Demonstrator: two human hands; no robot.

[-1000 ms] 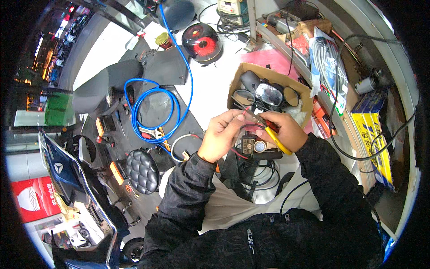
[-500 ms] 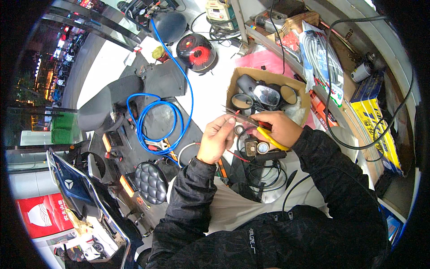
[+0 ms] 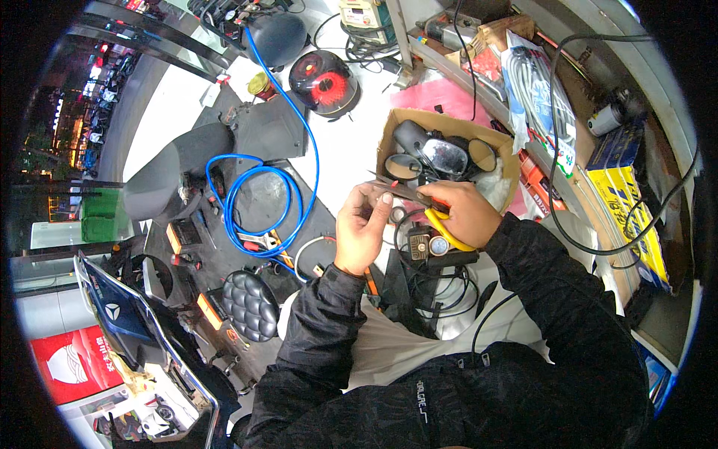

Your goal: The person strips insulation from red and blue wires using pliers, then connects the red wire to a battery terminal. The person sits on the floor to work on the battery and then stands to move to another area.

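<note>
My right hand [image 3: 473, 218] is closed around a hand tool with yellow handles [image 3: 447, 230]. Its dark, narrow jaws [image 3: 407, 192] reach left across to my left hand [image 3: 360, 228]; whether these are scissors or pliers I cannot tell. Thumb and forefinger of that left hand are pinched together at the jaws. A small red piece [image 3: 395, 185] shows there, too small to name. Just below the tool lie a square metal part [image 3: 419, 245], a small round gauge [image 3: 439, 245] and a loop of black cable [image 3: 456, 295].
Beyond my hands stands a cardboard box [image 3: 387, 135] of mirrors. A coiled blue hose [image 3: 232, 217] lies left, by a black seat [image 3: 179, 168] and a quilted black pad [image 3: 250, 305]. Shelves right hold bagged grey cable [image 3: 535, 97] and a yellow-blue box [image 3: 628, 217]. A black cord [image 3: 552, 150] hangs nearby.
My left fingers have shifted slightly up along the tool's jaws. The right hand has turned a little, with the yellow handles now closer together. The view has moved slightly.
</note>
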